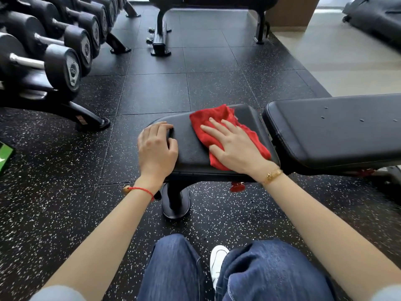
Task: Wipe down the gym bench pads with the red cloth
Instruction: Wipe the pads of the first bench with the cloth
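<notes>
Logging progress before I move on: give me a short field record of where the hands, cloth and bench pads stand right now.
cloth: red cloth spread flat on the seat pad, toward its right end
right hand: right hand palm down on the cloth, fingers spread
left hand: left hand resting on the seat pad's left end, fingers curled over the edge
back pad: back pad to the right, with neither cloth nor hand on it
surroundings: dumbbell rack at left, second bench behind

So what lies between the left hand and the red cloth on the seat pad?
In the head view, only bare black seat pad lies between the left hand and the red cloth; the right hand presses the cloth.
</notes>
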{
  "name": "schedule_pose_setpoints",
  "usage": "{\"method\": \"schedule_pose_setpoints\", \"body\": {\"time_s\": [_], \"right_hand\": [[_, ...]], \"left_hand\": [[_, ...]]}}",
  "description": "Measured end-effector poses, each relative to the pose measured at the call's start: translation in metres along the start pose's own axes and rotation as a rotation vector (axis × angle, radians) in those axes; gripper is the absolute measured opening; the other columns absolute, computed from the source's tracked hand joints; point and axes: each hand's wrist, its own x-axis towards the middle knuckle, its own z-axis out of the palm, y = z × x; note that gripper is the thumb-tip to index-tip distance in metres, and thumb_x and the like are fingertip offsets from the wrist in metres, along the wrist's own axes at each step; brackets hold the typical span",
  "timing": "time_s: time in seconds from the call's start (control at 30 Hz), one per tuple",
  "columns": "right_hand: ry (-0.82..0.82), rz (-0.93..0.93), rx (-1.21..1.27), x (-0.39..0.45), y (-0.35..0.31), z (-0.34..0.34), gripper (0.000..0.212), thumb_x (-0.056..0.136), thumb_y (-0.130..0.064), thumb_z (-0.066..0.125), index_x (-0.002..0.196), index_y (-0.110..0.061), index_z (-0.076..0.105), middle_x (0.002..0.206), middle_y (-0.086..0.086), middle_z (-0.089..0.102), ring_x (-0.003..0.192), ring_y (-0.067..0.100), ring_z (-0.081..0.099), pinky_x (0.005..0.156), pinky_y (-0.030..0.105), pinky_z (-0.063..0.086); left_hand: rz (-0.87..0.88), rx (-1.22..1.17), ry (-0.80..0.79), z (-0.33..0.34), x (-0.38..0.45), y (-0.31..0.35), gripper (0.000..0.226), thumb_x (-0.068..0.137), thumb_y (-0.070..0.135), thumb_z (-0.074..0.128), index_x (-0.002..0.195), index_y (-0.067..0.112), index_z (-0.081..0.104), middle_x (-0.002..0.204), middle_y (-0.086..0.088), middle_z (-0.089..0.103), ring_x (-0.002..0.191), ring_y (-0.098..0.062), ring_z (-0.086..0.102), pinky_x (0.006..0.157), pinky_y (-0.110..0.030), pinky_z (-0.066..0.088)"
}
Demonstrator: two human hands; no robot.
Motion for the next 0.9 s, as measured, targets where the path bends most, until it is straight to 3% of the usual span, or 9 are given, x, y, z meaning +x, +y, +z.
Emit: {"method": "schedule_pose_setpoints", "body": {"time_s": [0.2, 0.43, 0.57, 0.7, 0.9], "right_hand": [[0.071, 0.02, 0.09, -0.04, 0.019, -0.004, 0.055, 0.092, -0.026, 0.052, 0.145, -0.031, 0.041, 0.157, -0.005, 0.03, 0.147, 0.021, 0.022, 0.122, 0.035, 0.012], [0.091, 0.253, 0.054, 0.028, 0.033, -0.004, 0.05, 0.096, -0.033, 0.045, 0.146, -0.031, 0.04, 0.159, -0.002, 0.027, 0.146, 0.026, 0.022, 0.12, 0.041, 0.015], [0.047, 0.066, 0.056, 0.045, -0.009, 0.004, 0.049, 0.096, -0.031, 0.044, 0.145, -0.032, 0.04, 0.158, -0.004, 0.028, 0.146, 0.023, 0.024, 0.12, 0.039, 0.015], [0.025, -0.094, 0.103, 0.002, -0.03, 0.009, 0.05, 0.092, -0.03, 0.047, 0.142, -0.032, 0.044, 0.157, -0.006, 0.031, 0.146, 0.019, 0.024, 0.12, 0.037, 0.015], [0.122, 0.024, 0.149, -0.015, 0.001, 0.002, 0.045, 0.092, -0.022, 0.049, 0.137, -0.025, 0.051, 0.152, -0.001, 0.04, 0.144, 0.021, 0.03, 0.12, 0.035, 0.017]], "left_hand": [[0.015, -0.011, -0.013, -0.001, -0.001, -0.003, 0.034, 0.09, 0.016, 0.053, 0.123, 0.015, 0.06, 0.133, -0.002, 0.058, 0.125, -0.025, 0.046, 0.115, -0.041, 0.026], [0.016, -0.031, 0.0, -0.001, 0.0, -0.002, 0.034, 0.089, 0.017, 0.052, 0.122, 0.016, 0.061, 0.131, -0.001, 0.059, 0.124, -0.023, 0.047, 0.115, -0.042, 0.027], [0.003, -0.045, 0.017, 0.0, 0.001, -0.003, 0.033, 0.087, 0.017, 0.055, 0.119, 0.017, 0.063, 0.128, -0.001, 0.061, 0.122, -0.025, 0.049, 0.113, -0.042, 0.029], [0.013, -0.05, 0.025, 0.001, 0.002, -0.003, 0.034, 0.086, 0.016, 0.056, 0.119, 0.016, 0.063, 0.128, -0.003, 0.062, 0.122, -0.026, 0.049, 0.112, -0.042, 0.03], [0.018, -0.057, 0.023, 0.001, 0.0, -0.006, 0.033, 0.087, 0.016, 0.055, 0.119, 0.017, 0.063, 0.129, -0.001, 0.061, 0.123, -0.024, 0.049, 0.113, -0.041, 0.028]]}}
